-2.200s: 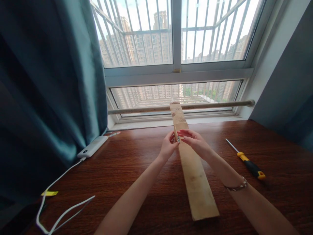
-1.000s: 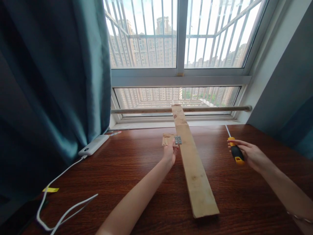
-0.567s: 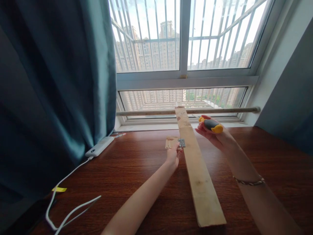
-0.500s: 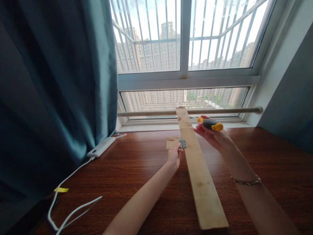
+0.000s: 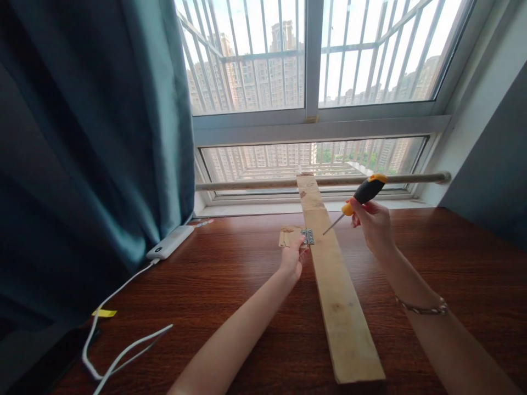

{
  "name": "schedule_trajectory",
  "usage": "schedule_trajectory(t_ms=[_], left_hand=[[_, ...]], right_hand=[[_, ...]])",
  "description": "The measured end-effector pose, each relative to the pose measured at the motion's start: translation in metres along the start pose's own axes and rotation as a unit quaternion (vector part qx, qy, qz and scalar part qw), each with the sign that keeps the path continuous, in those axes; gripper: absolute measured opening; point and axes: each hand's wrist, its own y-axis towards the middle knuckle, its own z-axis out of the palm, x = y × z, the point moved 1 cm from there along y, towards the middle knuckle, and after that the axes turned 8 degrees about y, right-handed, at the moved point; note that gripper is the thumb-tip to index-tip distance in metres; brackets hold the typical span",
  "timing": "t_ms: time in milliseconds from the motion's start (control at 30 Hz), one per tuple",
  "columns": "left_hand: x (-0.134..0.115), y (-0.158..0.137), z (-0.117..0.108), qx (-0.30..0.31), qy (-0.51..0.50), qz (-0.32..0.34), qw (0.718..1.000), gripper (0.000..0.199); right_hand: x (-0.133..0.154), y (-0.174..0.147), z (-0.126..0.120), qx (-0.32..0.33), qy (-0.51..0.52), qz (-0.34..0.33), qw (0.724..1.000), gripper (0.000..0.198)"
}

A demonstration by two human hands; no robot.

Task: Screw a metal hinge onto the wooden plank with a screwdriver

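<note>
- On the desk (image 5: pixel 230 285), viewed from the head camera, the long wooden board (image 5: pixel 340 302) runs away from the person toward the window rail (image 5: pixel 255 185).
- Left hand (image 5: pixel 293 258): pinching the small wooden piece (image 5: pixel 287 236) at the board's left edge; the metal hinge (image 5: pixel 310 237) lies across both.
- Right hand (image 5: pixel 374 225): fingers wrapped around the yellow-and-black screwdriver (image 5: pixel 368 190), handle tilted up, tip pointing down over the board just right of the hinge; from where I stand I can't tell if it touches.
- Off left, a white device (image 5: pixel 171 242) lies beside the blue curtain (image 5: pixel 102 137).

No legible text, labels, brands, numbers or signs anywhere.
</note>
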Motion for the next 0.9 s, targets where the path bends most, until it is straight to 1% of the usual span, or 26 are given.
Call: schedule_trajectory(t_ms=[67,167,300,467,600,767,900], left_hand=[[-0.001,-0.001,0.001,-0.003,0.005,-0.003,1.0,0.011],[-0.002,-0.002,0.001,-0.006,0.012,0.0,1.0,0.009],[-0.002,-0.001,0.001,0.0,0.026,0.013,1.0,0.012],[-0.001,0.001,-0.001,0.0,0.028,0.018,0.999,0.011],[-0.002,0.0,0.0,-0.005,0.025,0.021,0.999,0.013],[-0.003,-0.001,0.001,0.006,0.027,0.021,0.999,0.011],[-0.002,-0.001,0.0,0.003,0.028,0.023,0.999,0.013]], right_hand=[[-0.001,0.0,0.001,-0.011,-0.014,0.008,1.0,0.031],[-0.004,-0.004,0.007,-0.003,-0.026,0.027,0.999,0.032],[-0.011,-0.011,0.014,0.014,-0.056,0.013,0.998,0.032],[-0.022,-0.016,0.017,0.019,-0.092,0.009,0.996,0.035],[-0.025,-0.016,0.018,0.022,-0.09,0.008,0.996,0.035],[-0.025,-0.016,0.017,0.005,-0.088,0.001,0.996,0.035],[-0.023,-0.016,0.016,0.001,-0.067,0.007,0.998,0.034]])
